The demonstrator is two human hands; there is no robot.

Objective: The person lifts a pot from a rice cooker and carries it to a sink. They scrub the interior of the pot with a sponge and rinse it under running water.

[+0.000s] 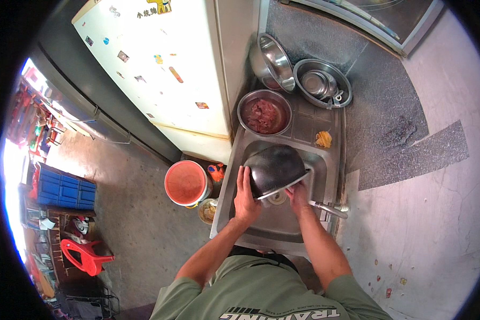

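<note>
A dark metal pot (279, 166), like a rice cooker's inner pot, is held tilted on its side over the stainless steel sink (264, 230). Its outside faces away from me and its pale rim is toward my body. The fingers of my left hand (246, 202) lie along the pot's left side. At the lower right rim, my right hand (299, 197) grips the edge, its fingertips partly hidden by the pot. Just right of that hand is the metal faucet (328, 209). The sink drain (277, 198) shows below the rim.
On the drainboard stand a steel bowl of raw meat in liquid (264, 114), a leaning steel basin (272, 64), a basin holding smaller bowls (324, 84) and a yellow scrubber (323, 139). A lidded bucket (186, 183) is on the floor beside the white refrigerator (156, 68).
</note>
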